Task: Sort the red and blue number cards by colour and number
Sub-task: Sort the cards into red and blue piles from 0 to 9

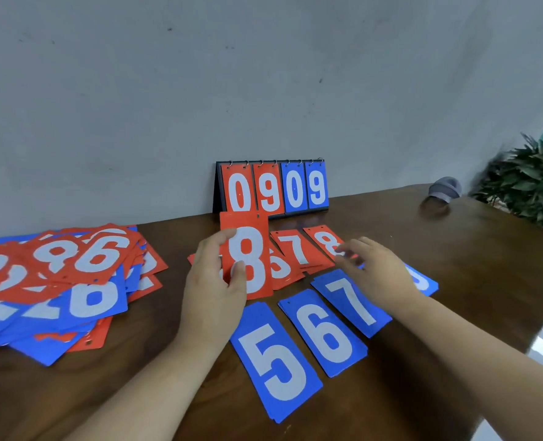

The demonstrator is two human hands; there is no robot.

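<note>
1. Head view is showing the left hand (214,281) pinching a red 8 card (248,259) between thumb and fingers, holding it upright above the counter (455,249).
2. The right hand (378,268) is reaching out with fingers spread and relaxed, gripping nothing; its fingertips are sitting at the near edge of a second red 8 (326,241) lying flat, and whether they are touching it cannot be told.
3. A red 7 (295,249) is lying just left of that second red 8, and another red card is showing partly behind the held one.
4. Nearer the person, a blue 5 (273,358), blue 6 (322,332) and blue 7 (349,297) are lying in a row, left to right; a further blue card (424,283) is peeking out from under the right hand.
5. A mixed pile (57,281) of red and blue cards is sprawling at the left.
6. A flip scoreboard (273,189) is standing against the wall, reading 0 9 0 9.
</note>
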